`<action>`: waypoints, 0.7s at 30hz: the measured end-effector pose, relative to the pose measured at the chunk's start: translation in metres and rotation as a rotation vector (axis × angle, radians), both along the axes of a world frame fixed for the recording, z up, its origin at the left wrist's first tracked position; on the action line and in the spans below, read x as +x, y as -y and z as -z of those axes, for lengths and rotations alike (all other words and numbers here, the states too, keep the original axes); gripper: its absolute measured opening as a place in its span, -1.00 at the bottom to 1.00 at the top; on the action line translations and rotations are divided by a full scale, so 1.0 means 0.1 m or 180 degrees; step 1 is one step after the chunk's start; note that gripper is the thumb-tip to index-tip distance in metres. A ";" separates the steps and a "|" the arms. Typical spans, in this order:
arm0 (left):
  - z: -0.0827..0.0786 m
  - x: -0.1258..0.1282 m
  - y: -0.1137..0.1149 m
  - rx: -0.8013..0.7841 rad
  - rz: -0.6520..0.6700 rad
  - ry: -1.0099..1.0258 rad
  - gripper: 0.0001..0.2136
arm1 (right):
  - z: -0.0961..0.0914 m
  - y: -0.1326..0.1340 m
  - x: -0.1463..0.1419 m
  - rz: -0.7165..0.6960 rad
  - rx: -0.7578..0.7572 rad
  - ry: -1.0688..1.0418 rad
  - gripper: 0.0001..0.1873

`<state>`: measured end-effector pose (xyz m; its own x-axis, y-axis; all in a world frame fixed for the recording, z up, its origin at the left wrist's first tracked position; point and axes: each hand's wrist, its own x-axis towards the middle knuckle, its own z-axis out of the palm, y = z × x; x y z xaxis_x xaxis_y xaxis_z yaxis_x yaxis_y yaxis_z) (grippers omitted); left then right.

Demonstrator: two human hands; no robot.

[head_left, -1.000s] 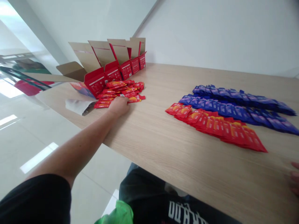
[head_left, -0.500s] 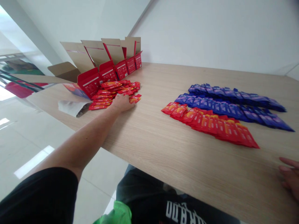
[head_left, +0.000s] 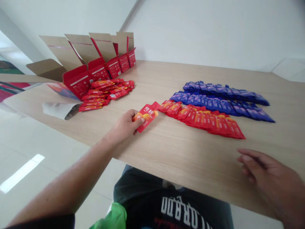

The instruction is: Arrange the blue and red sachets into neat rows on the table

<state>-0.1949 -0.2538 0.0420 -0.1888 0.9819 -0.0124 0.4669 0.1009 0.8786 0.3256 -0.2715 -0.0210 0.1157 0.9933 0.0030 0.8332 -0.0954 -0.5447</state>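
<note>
Your left-hand fingers (head_left: 137,118) are pressed together against the thumb, clamped on the lower end of a glossy red sachet (head_left: 148,115). That sachet is in the air over the table, and the left hand (head_left: 122,127) is plainly the nearer hand to it. Its long axis slants from near left to far right, with the far end pointing toward the red row and stopping just short of it.

Starting from the left of the pale wood-grain table (head_left: 181,152), you have a crumpled grey-white paper sleeve (head_left: 60,110) at the near side, with a printed leaflet (head_left: 62,91) just behind it. Beyond these, a line of red cardboard cartons (head_left: 77,81) stands along the far left, their plain kraft flaps folded open and upright. A loose heap of red sachets (head_left: 107,92) lies against the cartons' front, slick pouches overlapping at odd angles.

To the right of your left hand, a shingled row of red sachets (head_left: 202,119) runs toward the right, each flat pouch lapping the next. Just behind it lie two similar rows of blue sachets (head_left: 214,102), their crimped ends forming a ragged edge.

At the near right, your right hand (head_left: 269,171) holds nothing, its fingers slightly apart and loosely curled. You cannot tell whether they touch the table.
</note>
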 end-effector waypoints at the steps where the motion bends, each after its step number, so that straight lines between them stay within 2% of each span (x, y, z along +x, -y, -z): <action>1: 0.03 0.22 0.10 0.0094 0.0127 0.0416 -0.66 | -0.10 0.10 -0.33 -0.0034 -0.0012 -0.0490 -0.55; 3: 0.07 0.65 0.25 0.0184 0.0345 0.0910 -0.64 | -0.27 0.23 -0.94 -0.0512 -0.0182 -0.1328 -0.52; 5: 0.08 1.03 0.35 0.0286 0.0447 0.1001 -0.64 | -0.37 0.26 -1.40 -0.0966 -0.0234 -0.2035 -0.47; 7: 0.08 1.33 0.41 0.0398 0.0500 0.0872 -0.66 | -0.42 0.23 -1.66 -0.1200 -0.0079 -0.2444 -0.53; 10: 0.09 1.61 0.42 0.0489 0.0687 0.0754 -0.73 | -0.46 0.18 -1.75 -0.1236 0.0185 -0.2473 -0.63; 13: 0.13 1.73 0.41 0.0550 0.1054 0.0830 -0.75 | -0.51 0.17 -1.62 -0.1053 0.0440 -0.2366 -0.58; 15: 0.16 1.70 0.42 0.0618 0.1255 0.0892 -0.73 | -0.56 0.14 -1.39 -0.0823 0.0568 -0.2203 -0.55; 17: 0.21 1.57 0.42 0.0636 0.1308 0.0858 -0.71 | -0.62 0.05 -1.03 -0.0470 0.0707 -0.1924 -0.56; 21: 0.31 1.15 0.41 0.0476 0.0994 0.0533 -0.66 | -0.72 -0.33 -0.07 0.0335 0.0937 -0.1638 -0.67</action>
<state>-0.0802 -0.2951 0.0110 0.1121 0.9851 0.1300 0.3036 -0.1586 0.9395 0.3186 -0.2382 0.0512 0.2731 0.9423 0.1938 0.4497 0.0530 -0.8916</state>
